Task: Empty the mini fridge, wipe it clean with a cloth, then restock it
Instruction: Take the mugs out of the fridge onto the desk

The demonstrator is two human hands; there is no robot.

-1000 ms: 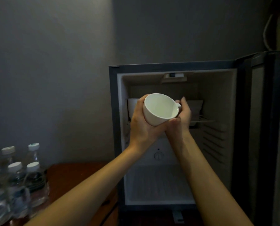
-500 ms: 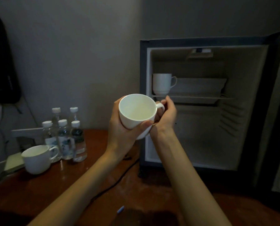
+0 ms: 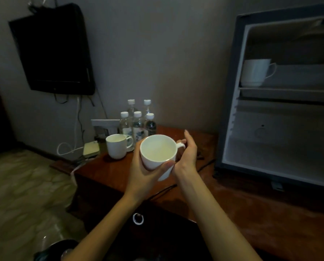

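I hold a white cup (image 3: 158, 150) over the wooden table (image 3: 108, 172), left of the open mini fridge (image 3: 230, 102). My left hand (image 3: 144, 172) wraps the cup's body from below. My right hand (image 3: 188, 155) rests against its handle, fingers partly spread. A second white cup (image 3: 116, 148) stands on the table in front of several water bottles (image 3: 137, 123). A third white cup (image 3: 256, 72) sits on the fridge's upper shelf, beside a white tray (image 3: 298, 76). The fridge's lower compartment looks bare.
A dark TV (image 3: 53, 49) hangs on the wall at the left, with cables running down to a socket and a small yellowish box (image 3: 90, 149). A black cord crosses the table near the fridge. Tiled floor lies at the lower left.
Both hands carried the cup out from the fridge opening, leftward and down over the table. My view swung left, bringing in the TV, the bottles and the second cup.
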